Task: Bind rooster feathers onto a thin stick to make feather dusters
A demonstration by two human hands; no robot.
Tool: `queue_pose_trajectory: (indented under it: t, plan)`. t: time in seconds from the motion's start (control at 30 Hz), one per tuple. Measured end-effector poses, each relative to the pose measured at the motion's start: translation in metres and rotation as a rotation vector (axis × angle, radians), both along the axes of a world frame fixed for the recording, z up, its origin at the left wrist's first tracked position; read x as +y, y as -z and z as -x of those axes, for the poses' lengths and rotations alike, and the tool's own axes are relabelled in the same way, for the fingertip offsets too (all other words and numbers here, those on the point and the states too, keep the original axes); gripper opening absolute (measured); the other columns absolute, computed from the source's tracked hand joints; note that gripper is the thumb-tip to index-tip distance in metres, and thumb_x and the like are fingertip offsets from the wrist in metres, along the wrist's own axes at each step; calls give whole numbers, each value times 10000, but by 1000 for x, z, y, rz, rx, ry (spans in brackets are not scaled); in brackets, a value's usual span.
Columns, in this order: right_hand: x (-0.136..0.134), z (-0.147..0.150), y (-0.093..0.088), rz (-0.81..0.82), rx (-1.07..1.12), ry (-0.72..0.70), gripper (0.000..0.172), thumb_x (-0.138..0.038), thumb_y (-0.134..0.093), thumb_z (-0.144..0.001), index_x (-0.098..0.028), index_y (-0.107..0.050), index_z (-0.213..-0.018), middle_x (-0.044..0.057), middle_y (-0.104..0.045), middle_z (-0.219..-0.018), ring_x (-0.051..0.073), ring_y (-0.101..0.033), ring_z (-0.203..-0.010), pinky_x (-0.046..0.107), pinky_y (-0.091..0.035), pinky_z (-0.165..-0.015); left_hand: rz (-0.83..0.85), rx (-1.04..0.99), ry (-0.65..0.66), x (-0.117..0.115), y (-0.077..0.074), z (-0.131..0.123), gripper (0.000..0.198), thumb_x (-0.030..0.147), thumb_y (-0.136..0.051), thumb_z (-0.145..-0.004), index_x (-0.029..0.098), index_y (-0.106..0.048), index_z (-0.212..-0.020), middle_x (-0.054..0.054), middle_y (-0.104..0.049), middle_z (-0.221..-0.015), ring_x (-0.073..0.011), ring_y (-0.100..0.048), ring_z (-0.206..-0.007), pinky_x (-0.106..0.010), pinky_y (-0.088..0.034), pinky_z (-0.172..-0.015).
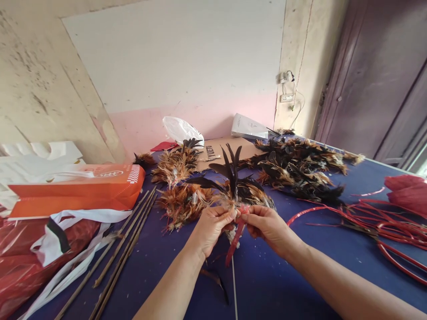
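Observation:
My left hand (213, 226) pinches the base of a feather bundle (230, 173), whose long black feathers stand upright. Close beside it on the right, my right hand (265, 226) has its fingers pressed together on a red plastic strip (237, 242), which hangs down between the hands. The strip meets the bundle's base at my fingertips; whether it is knotted there is too small to tell. Brown feather bunches (187, 202) lie just behind my left hand.
Scissors (360, 227) and red strips (393, 222) lie at the right, near a large dark feather pile (300, 164). Thin sticks (126, 249) and an orange bag (76, 191) are at the left. Behind are cardboard (216, 149) and a white box (249, 126).

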State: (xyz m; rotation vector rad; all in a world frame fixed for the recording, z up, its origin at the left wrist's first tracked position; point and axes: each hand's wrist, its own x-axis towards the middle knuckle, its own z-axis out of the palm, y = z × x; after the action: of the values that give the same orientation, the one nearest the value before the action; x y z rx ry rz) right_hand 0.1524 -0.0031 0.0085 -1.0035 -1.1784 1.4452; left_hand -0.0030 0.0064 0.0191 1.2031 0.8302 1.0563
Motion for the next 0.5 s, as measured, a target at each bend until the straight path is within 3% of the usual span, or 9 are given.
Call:
queue_pose_trajectory:
  t: [0.23,0.5]
  plan:
    - [0,2,-1,-5,-61,39,205,-326,-631,-641,-151,-534,-594,-40,-471,-462,57,-388,-414,199,-297,-421,-10,33,-19,2,3,1,250,339,-673,-653,132,-702,-790,-37,-613,-664,-91,-509,-602,-203,-391,-566]
    - [-2,2,0,7,-17,7,198,-300,-620,-659,-144,-512,-603,-39,-478,-461,53,-403,-410,197,-298,-426,-21,26,-31,0,2,-1,234,330,-677,-646,136,-710,-771,-56,-630,-672,-119,-527,-634,-224,-407,-572]
